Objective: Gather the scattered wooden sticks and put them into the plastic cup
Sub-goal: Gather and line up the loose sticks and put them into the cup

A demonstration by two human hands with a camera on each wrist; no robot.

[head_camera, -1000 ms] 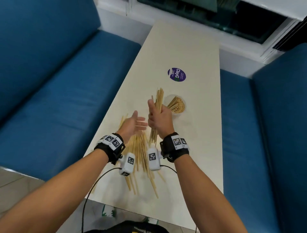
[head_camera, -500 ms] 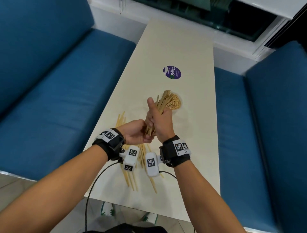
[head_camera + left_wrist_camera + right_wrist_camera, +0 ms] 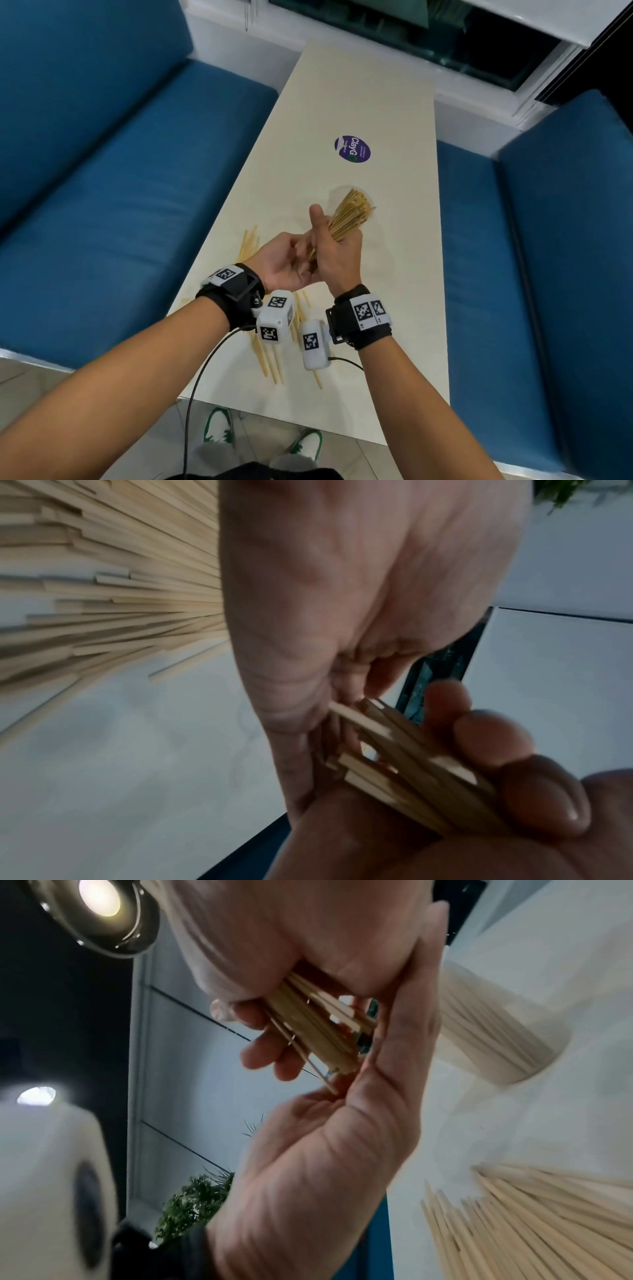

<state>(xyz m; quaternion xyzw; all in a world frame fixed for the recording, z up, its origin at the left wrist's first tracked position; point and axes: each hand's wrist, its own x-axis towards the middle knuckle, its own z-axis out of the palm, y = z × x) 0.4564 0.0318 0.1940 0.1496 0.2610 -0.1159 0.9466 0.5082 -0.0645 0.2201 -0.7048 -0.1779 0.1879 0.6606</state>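
The head view looks forward and steeply down from above the person's forearms onto the desk [image 3: 376, 102], taking in both blue seats. The left wrist view sits very close under the left hand [image 3: 514, 818], facing along the palm toward the right hand [image 3: 359, 588]. The right wrist view sits equally close, facing up past the right hand [image 3: 291, 934] toward a ceiling lamp [image 3: 99, 899]. All three views share the held bundle of sticks [image 3: 346, 222] and the loose sticks [image 3: 531, 1218] on the desk.
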